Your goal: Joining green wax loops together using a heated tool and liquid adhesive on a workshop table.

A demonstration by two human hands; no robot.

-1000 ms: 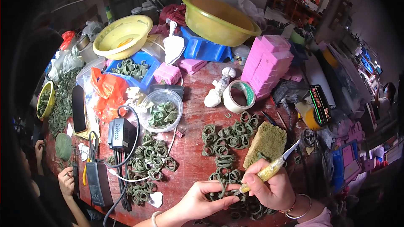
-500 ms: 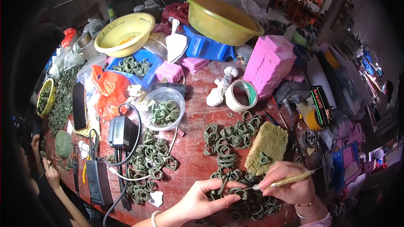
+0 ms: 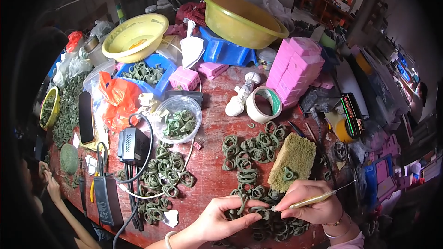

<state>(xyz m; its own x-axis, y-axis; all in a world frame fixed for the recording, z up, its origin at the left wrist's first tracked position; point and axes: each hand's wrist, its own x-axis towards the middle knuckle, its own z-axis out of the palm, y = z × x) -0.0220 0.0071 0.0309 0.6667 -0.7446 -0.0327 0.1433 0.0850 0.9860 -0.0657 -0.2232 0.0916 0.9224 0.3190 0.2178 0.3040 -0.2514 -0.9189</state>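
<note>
My left hand [image 3: 217, 221] pinches a small dark green ring [image 3: 263, 212] between thumb and fingers, low in the view. My right hand [image 3: 318, 201] grips a slim pick-like hand tool [image 3: 313, 198] with a yellowish wrapped handle, its thin back end pointing up to the right. The tool's working end meets the ring's near right side; its very tip is hidden there. Under and around both hands lie many similar green rings [image 3: 243, 161]. Just beyond my right hand rests a yellow-green sponge block [image 3: 300, 152], with one ring [image 3: 289, 174] on top.
A clear plastic tub [image 3: 159, 136] of rings stands left of centre, behind another ring pile [image 3: 159, 175]. Cables and a black power adapter [image 3: 109, 198] lie left. A tape roll [image 3: 258, 110] and pink blocks [image 3: 295, 71] stand farther back. Another person's hand [image 3: 54, 189] is at far left.
My right hand and the tool have shifted slightly left, bringing the tool's end closer against the ring. My left hand stays nearly still. The other person's hands at far left have moved.
</note>
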